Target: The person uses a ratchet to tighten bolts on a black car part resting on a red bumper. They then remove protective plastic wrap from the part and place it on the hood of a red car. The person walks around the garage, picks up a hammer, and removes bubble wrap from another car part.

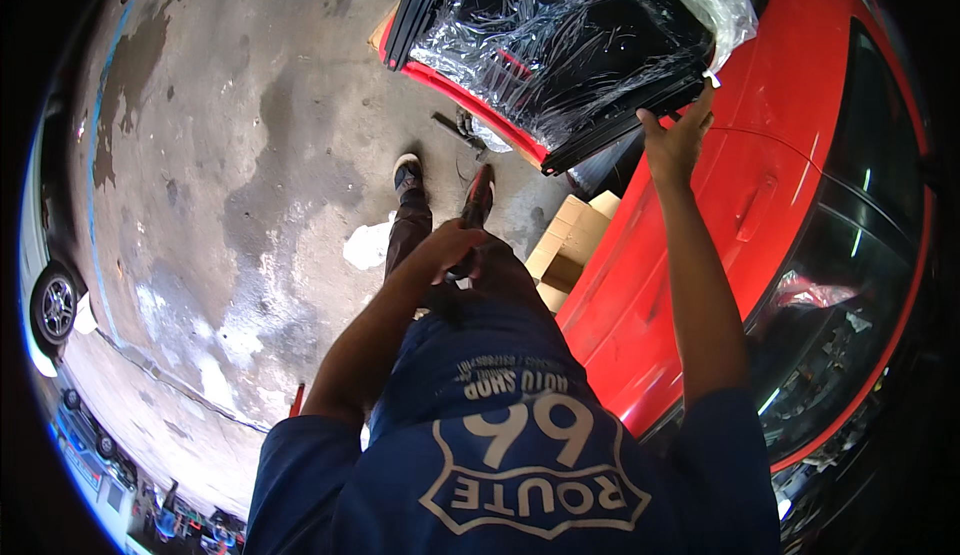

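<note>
My left hand is closed around a dark object in front of my thigh; most of it is hidden by my fingers, and its kind is unclear. At the right, my right hand has its thumb and fingers spread at the near right corner of a large black panel with a red edge. Clear plastic film covers much of that panel, crinkled and shiny. A bunched piece of clear plastic hangs at its right side, close to my right fingertips.
A red car stands close along my right side. Cardboard boxes sit on the floor beside it. A white crumpled item lies left of my feet on the stained concrete floor. A parked car's wheel shows far left.
</note>
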{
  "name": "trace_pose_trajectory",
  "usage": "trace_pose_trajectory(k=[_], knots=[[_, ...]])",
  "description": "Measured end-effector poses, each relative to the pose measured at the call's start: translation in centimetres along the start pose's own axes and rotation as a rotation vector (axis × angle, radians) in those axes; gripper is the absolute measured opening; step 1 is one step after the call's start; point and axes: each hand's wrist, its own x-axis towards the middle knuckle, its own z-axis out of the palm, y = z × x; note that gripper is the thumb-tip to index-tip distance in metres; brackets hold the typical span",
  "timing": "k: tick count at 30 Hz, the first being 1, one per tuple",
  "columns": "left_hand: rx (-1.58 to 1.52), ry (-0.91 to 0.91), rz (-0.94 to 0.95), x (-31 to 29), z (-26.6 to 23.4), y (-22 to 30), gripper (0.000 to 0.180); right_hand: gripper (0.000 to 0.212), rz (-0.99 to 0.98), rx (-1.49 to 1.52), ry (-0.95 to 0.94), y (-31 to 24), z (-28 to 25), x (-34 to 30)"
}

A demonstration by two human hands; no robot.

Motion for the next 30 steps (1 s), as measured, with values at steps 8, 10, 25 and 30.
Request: trace_pose_trajectory(k=[8,10,25,30], knots=[[-0.202,-0.019,-0.112,9.5,7.4,-5.7,0.015,0.119,-0.072,0.006,-0.011,1.4,0.6,0.3],[-0.201,-0.092,0.047,9.8,8.8,-6.0,0.016,0.119,-0.101,0.006,-0.031,1.5,0.2,0.5],[0.044,-0.083,0.157,8.9,13.1,-4.8,0.024,0.129,-0.19,0.012,-0.006,3.6,0.8,0.4],[-0.006,0.15,-0.108,9.8,13.1,-4.9,0.018,0.128,-0.192,0.073,-0.043,4.4,1.0,0.8]])
